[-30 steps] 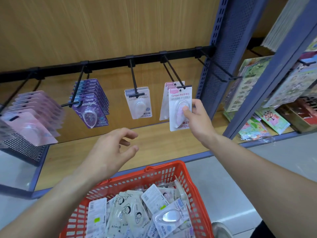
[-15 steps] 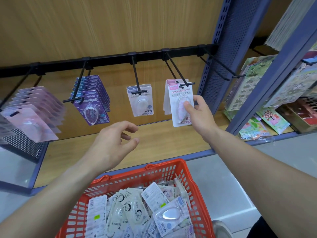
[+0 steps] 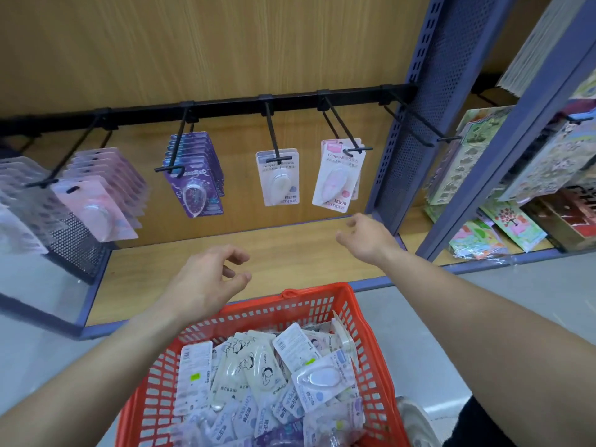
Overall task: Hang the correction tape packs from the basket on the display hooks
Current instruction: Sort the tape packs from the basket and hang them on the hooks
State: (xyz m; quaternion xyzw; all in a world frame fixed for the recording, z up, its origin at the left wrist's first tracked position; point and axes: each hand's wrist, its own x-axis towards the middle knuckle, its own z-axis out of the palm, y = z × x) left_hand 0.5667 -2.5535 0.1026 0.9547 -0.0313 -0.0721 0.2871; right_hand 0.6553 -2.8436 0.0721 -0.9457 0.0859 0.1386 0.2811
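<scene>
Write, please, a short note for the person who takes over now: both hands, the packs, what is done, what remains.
Left hand: loosely curled, empty, near the far rim of the basket.
Right hand: open, empty, below the pink pack, not touching it.
Done: the pink pack hangs from a hook; purple packs and a white pack hang further left.
Left: many loose packs lie in the basket, to be hung. The rightmost hook is bare.
</scene>
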